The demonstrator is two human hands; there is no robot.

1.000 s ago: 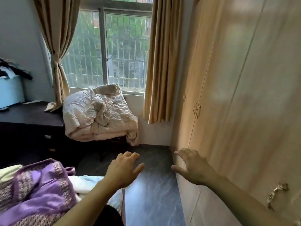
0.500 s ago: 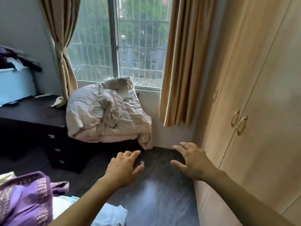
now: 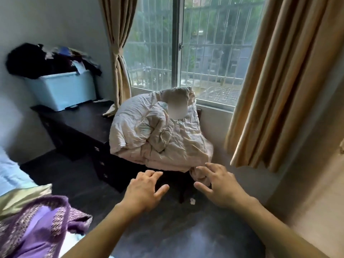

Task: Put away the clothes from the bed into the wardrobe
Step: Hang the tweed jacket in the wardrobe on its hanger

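Both forearms are bare and extend forward from the lower edge of the view, converging slightly. The left hand is held palm down, fingers straight and close together, thumb splayed to the right. The right hand is also palm down, fingers spread and lightly bent, thumb pointing left. Neither hand holds anything. The hands are near each other but apart.

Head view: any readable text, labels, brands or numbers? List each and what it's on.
None readable.
Pale blue storage bin: no label shows.
Small paper among the dark clothes piled on the bin: too blurred to read.
Crumpled quilt: one patch is blurred out; nothing legible.
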